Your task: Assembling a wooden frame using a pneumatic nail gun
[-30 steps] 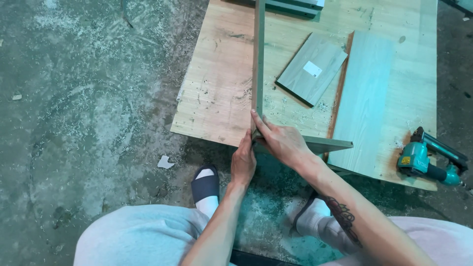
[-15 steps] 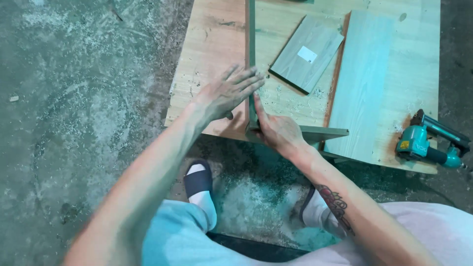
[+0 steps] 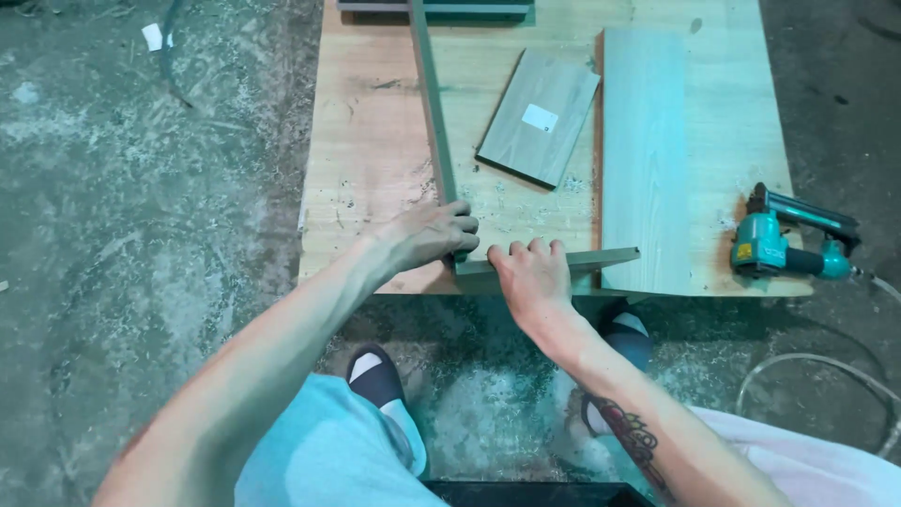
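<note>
Since a moment ago the left hand (image 3: 427, 235) has curled around the near end of the long upright panel (image 3: 430, 113) on the desk (image 3: 366, 169). The right hand (image 3: 530, 274) clasps the short upright strip (image 3: 601, 259) meeting it at the corner. A teal nail gun (image 3: 788, 249) lies well apart.

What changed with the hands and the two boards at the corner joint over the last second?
The left hand went from low at the corner, then flat on the tabletop, to gripping the near end of the long upright board. The right hand shifted onto the short cross board, fingers over its top edge. The loose small panel, wide plank and nail gun have not moved.
</note>
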